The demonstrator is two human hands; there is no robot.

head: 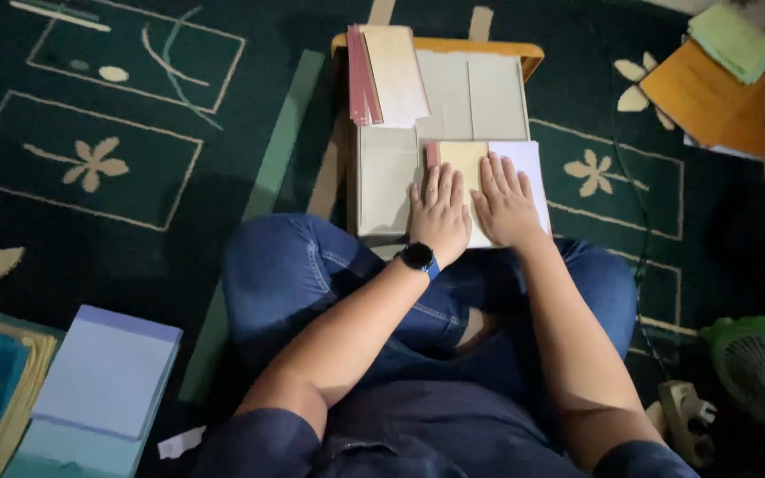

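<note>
From my remote view, both hands lie flat and open, left hand (440,212) and right hand (506,202), pressing a cream folded card sheet (466,159) on the low orange-edged worktop (498,46). Pink and cream card strips (384,73) lie at its far end. Lavender paper stacks (108,372), orange folders (710,97) and a green fan (763,367) ring the dark green carpet (135,230).

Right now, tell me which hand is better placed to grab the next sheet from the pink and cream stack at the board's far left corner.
The left hand. It lies on the yellow sheet nearer the stack, with bare grey board between. The right hand would probably have to cross over the left.
</note>
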